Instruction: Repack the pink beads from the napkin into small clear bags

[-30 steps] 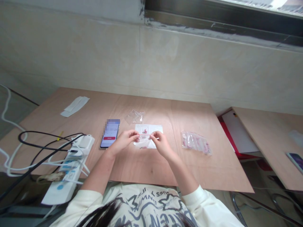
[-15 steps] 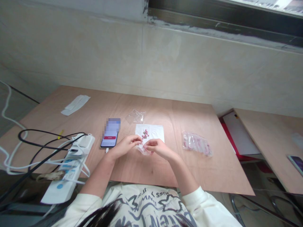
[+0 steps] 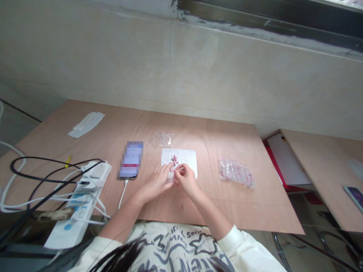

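My left hand [image 3: 160,178] lies low over the near left part of a white sheet [image 3: 188,155], its fingers stretched forward and the thumb apart. Beside it, my right hand [image 3: 187,178] is closed in a pinch, thumb and forefinger together; what they hold is too small to make out. Between the hands is a clear plastic bag [image 3: 170,176], partly covered by the fingers. Just beyond the fingertips, several small pinkish-red and dark pieces [image 3: 174,159] lie in a little heap on the sheet.
Right of the sheet lies a clear packet [image 3: 236,172] of pink pieces; behind it, a crumpled clear bag [image 3: 162,139]. To the left are a charging phone [image 3: 131,160], a power strip [image 3: 79,211] with tangled cables, and a folded white item [image 3: 87,124].
My left hand has opened from a pinch and flattened over the bag. The right hand stays pinched, turned slightly upward and nearer the left. The view has shifted slightly.
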`<action>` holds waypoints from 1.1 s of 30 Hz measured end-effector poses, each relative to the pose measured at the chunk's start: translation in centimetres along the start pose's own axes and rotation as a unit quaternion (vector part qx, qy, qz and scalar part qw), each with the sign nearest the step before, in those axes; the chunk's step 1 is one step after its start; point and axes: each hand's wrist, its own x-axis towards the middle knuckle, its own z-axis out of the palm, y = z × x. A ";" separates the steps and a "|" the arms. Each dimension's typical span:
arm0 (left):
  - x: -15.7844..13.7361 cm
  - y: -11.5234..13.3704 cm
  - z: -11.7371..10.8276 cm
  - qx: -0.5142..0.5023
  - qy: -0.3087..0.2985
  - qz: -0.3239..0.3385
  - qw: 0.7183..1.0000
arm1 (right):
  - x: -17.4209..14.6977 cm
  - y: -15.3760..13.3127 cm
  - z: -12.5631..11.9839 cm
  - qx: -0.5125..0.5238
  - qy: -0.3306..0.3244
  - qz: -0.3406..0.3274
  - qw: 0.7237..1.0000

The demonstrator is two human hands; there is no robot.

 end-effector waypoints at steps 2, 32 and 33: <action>0.2 -0.3 -0.3 0.024 0.010 -0.005 1.000 | 0.6 0.3 -0.5 -0.013 0.008 -0.013 1.000; 1.3 1.1 -0.9 0.034 0.080 -0.096 0.992 | -0.3 -2.1 -1.0 -0.145 -0.044 -0.167 0.974; 1.1 1.5 -1.1 0.016 0.087 -0.100 0.991 | -0.6 -2.1 -1.1 -0.124 -0.046 -0.170 0.976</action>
